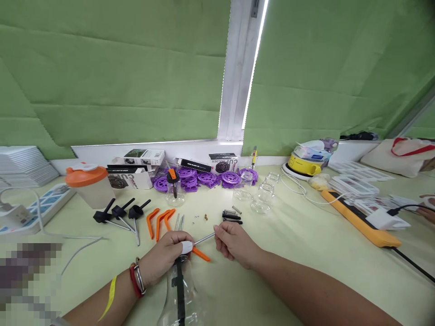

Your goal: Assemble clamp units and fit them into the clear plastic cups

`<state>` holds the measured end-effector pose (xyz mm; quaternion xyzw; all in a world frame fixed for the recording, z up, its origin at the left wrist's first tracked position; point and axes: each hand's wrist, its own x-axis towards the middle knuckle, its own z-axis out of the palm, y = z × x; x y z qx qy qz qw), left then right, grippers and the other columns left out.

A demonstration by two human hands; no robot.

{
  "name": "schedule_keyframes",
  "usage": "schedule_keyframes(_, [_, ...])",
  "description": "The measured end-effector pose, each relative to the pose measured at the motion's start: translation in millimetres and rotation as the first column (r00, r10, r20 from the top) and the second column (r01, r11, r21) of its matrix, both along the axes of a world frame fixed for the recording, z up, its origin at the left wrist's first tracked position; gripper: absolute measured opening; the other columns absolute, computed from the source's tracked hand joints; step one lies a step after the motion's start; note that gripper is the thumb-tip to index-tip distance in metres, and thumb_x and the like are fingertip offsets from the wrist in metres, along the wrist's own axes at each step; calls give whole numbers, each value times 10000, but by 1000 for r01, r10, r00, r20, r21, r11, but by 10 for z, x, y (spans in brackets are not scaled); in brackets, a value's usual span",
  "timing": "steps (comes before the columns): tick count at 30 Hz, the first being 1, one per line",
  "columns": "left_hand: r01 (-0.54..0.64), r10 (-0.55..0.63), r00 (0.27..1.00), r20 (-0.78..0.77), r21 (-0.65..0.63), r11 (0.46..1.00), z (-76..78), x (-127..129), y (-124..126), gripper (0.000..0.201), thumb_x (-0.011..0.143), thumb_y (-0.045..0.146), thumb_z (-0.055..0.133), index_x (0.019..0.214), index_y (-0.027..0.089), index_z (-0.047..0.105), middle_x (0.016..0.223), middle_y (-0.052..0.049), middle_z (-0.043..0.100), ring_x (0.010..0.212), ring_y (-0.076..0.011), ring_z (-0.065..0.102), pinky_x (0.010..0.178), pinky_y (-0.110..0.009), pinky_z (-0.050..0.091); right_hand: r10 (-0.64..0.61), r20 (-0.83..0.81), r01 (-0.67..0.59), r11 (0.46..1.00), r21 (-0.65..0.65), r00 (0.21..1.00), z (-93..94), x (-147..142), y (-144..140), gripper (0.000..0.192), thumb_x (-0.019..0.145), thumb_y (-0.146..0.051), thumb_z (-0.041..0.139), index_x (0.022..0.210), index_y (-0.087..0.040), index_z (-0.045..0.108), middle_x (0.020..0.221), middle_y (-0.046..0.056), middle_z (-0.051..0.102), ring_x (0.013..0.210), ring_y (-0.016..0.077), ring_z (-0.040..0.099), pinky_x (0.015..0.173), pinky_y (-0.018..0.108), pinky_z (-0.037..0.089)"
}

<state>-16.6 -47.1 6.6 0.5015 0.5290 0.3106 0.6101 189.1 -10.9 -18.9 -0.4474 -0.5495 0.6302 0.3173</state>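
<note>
My left hand (170, 251), its thumb wrapped in white tape, is closed over the neck of a clear glass bottle (188, 294). An orange angled lever (201, 254) sticks out from under that thumb. Between my hands runs a thin metal rod (204, 238). Its right end is pinched by my right hand (236, 242); the left end disappears at my left fingers. A black strip (180, 294) runs down along the bottle. Loose orange levers (158, 224) and thin metal pins (180, 222) lie just beyond my left hand. Near my right fingertips are small black parts (231, 217) and springs (237, 209).
Black-headed stoppers with metal stems (119, 213) lie left, before an orange-lidded cup (89, 183). Purple discs (207, 179), boxes (131, 179) and glass jars (263, 197) line the back. A yellow power strip (360, 222) lies right; another person's hand (426, 209) shows at the far right.
</note>
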Motion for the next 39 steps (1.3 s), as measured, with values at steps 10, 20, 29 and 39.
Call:
schedule_keyframes(10, [22, -22, 1000, 1, 1, 1000, 3, -9, 10, 219, 700, 373, 617, 745, 158, 612, 570, 33, 537, 482, -99, 483, 474, -211, 367, -31, -12, 31, 999, -15, 999, -11, 0, 7, 381, 784, -536, 537, 666, -181, 462, 499, -52, 499, 336, 44, 362, 305, 180, 231])
schedule_keyframes(20, [43, -43, 999, 11, 24, 999, -34, -30, 21, 216, 714, 361, 609, 772, 153, 622, 593, 22, 560, 484, -94, 480, 486, -216, 369, -40, -46, 39, 999, -7, 998, -31, -5, -4, 355, 764, -510, 581, 684, -183, 471, 503, -57, 499, 352, 47, 358, 327, 186, 228])
schedule_keyframes(29, [-17, 19, 993, 114, -13, 1000, -58, -60, 14, 167, 643, 301, 648, 707, 152, 608, 525, 13, 560, 431, -99, 465, 437, -222, 360, -159, 221, -4, 805, 593, 962, 54, 100, 89, 120, 847, -225, 492, 858, -183, 604, 743, 22, 602, 672, 138, 554, 652, 284, 452])
schedule_keyframes(39, [-505, 430, 761, 486, 26, 863, -44, -82, 34, 156, 629, 266, 623, 754, 183, 580, 554, 3, 602, 461, -136, 530, 480, -268, 422, -303, 876, -714, 508, 482, 376, 96, -315, 358, 193, 717, -13, 533, 800, -133, 658, 851, 102, 649, 848, 213, 553, 720, 297, 397])
